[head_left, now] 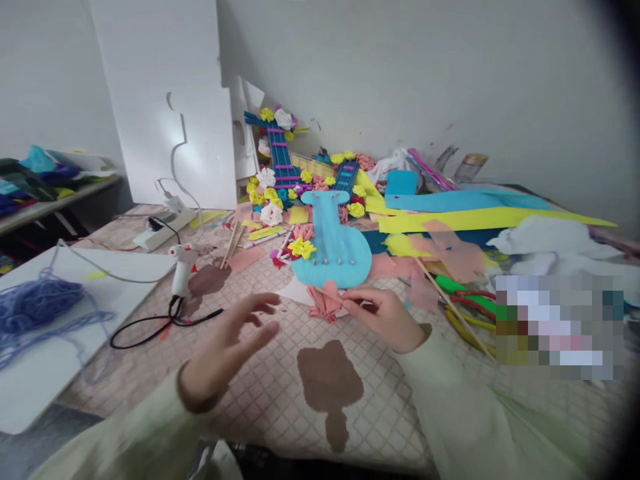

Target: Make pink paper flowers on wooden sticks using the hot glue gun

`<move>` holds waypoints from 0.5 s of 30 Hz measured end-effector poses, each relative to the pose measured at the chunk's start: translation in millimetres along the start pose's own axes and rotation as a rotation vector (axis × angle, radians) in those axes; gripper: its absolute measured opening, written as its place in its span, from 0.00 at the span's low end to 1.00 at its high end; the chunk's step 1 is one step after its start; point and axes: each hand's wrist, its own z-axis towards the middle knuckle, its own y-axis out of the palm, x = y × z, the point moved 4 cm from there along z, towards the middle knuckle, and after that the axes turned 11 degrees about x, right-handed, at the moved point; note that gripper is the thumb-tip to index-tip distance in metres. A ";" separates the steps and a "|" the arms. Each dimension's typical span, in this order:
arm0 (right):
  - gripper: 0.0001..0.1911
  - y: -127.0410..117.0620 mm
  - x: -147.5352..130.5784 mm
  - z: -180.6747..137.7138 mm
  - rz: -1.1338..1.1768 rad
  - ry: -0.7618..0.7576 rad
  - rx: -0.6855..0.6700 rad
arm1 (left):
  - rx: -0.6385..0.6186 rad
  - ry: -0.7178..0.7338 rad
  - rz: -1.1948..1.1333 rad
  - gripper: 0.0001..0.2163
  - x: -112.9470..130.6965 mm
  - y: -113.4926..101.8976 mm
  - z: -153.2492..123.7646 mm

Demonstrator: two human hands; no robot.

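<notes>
My right hand point(387, 318) is closed in a pinch at the right edge of a pink crepe-paper flower point(326, 305), whose folds fan out toward me. Something thin, like a stick, crosses the flower's top near those fingertips. To the left, my left hand point(233, 343) hovers with fingers apart and nothing in it. Just beyond the flower lies a light-blue guitar-shaped cutout point(334, 243) with strings stretched between small pegs. A yellow paper flower point(302, 249) sits on its left edge. A piece of white paper point(295, 293) shows partly under the pink flower.
A white glue gun point(183, 267) stands on the left, its black cable looped on the table. Behind it is a power strip point(163, 229). Purple yarn point(40, 303) lies on a white board. Finished dark-blue paper guitars point(283, 157) and yellow strips point(480, 220) fill the back.
</notes>
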 end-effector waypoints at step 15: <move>0.09 -4.6 -0.1 4.8 0.074 0.088 -0.034 | -0.193 -0.140 -0.627 0.13 -4.5 106.0 35.5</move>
